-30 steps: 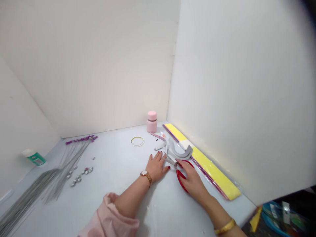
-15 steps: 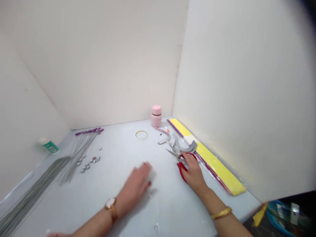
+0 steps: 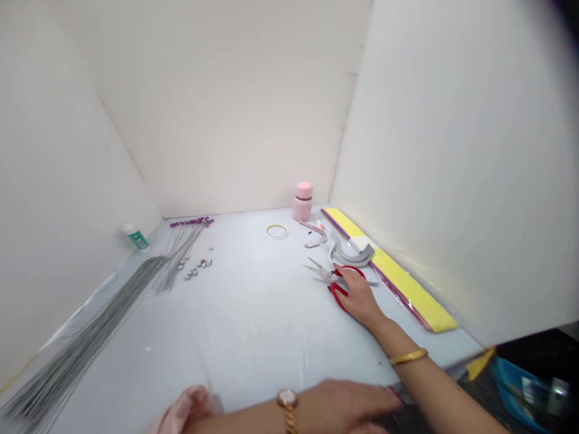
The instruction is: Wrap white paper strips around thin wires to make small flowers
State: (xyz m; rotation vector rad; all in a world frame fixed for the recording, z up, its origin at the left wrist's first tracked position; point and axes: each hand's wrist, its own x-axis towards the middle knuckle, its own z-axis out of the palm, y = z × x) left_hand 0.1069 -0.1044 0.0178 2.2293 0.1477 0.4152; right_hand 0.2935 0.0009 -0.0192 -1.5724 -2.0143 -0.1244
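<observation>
My right hand [image 3: 362,296] is on the red-handled scissors [image 3: 338,296], its fingers at the handles, with the blades spread apart and pointing left on the table. Just behind it lies a grey curved piece [image 3: 355,259]. My left hand [image 3: 350,405], with a watch [image 3: 287,398] on the wrist, is at the table's front edge, below my right forearm. Its fingers point right, apart, and nothing shows in them; the lower part is cut off by the frame.
Long thin wires [image 3: 90,325] lie at left, near purple-tipped stems [image 3: 192,222] and small silver pieces [image 3: 192,272]. Behind are a green-white bottle [image 3: 138,239], a ring [image 3: 277,232] and a pink bottle [image 3: 303,204]. Yellow strips [image 3: 407,288] lie along the right wall.
My left hand has moved right and toward the table's front edge. My right hand stays at the scissors, whose blades look wider apart. The view has shifted left.
</observation>
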